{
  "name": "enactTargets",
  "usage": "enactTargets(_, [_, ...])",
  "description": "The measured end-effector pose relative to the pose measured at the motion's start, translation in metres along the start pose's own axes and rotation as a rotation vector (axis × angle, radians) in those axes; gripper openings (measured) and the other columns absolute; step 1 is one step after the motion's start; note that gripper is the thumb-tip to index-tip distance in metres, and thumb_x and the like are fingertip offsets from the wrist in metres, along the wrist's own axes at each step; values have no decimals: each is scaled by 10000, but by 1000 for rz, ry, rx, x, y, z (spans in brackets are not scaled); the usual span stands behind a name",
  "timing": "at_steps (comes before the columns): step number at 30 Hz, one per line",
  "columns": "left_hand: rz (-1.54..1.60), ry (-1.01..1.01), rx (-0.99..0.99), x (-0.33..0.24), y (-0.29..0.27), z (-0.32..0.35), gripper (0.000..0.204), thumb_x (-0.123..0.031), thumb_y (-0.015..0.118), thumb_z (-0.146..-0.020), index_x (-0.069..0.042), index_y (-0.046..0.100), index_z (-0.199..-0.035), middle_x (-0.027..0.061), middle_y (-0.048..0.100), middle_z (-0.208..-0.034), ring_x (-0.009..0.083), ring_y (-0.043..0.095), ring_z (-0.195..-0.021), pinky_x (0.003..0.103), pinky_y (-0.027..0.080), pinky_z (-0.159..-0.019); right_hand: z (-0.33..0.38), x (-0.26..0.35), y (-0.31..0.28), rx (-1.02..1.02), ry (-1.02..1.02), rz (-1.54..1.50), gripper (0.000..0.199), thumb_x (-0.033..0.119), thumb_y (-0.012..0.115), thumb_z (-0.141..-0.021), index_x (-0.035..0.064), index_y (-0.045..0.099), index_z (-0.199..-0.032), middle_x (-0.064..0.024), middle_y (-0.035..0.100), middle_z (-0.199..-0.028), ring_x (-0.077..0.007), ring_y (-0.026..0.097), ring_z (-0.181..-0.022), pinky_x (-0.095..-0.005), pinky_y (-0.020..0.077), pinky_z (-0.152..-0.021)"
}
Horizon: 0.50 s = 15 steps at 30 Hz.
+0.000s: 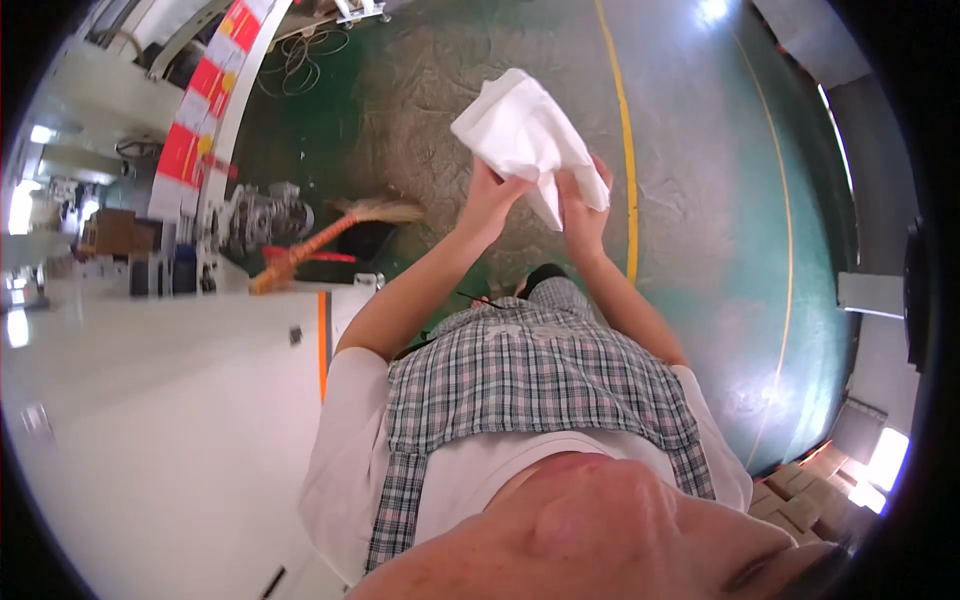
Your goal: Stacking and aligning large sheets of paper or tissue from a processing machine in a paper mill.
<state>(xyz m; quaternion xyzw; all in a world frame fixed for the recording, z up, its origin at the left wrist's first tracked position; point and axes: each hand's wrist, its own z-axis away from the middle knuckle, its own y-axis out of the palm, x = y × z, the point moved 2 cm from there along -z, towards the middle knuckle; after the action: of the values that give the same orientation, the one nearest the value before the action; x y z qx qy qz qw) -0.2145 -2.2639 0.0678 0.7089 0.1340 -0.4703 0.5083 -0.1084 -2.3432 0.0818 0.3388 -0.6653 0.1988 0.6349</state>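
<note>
A crumpled, partly folded white cloth (525, 125) is held up in front of me, over the floor. My left hand (492, 195) grips its lower left side, with the thumb lying across the fabric. On the lower right, my right hand (583, 212) has its fingers around the cloth, and a loose corner hangs down between the two hands. The folds hide several fingertips. Both forearms reach forward past my checked apron (530, 375).
A broom (325, 238) with an orange handle leans at the left, beside a grey metal motor-like unit (265, 218). A large white machine surface (170, 430) fills the lower left. Yellow lines (630, 150) run along the green floor (700, 200). Cardboard boxes (800, 495) stand at the lower right.
</note>
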Motion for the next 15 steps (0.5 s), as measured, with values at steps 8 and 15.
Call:
enactTargets(8, [-362, 57, 28, -8, -47, -289, 644, -47, 637, -635, -19, 336, -1204, 76, 491, -1090, 169, 495, -995, 305, 413, -836, -272, -66, 45, 463, 176, 69, 648, 160, 645, -751, -4, 275, -1258, -134, 413, -1197, -211, 403, -1112, -339, 332, -930])
enactTargets(15, [-716, -44, -160, -60, -98, -496, 567, -20, 574, -675, -25, 369, -1204, 83, 502, -1113, 160, 512, -993, 291, 430, -814, -529, -103, 163, 888, 181, 20, 853, 315, 700, -692, 9, 206, -1315, -178, 312, -1300, -251, 327, -1202, -405, 281, -978])
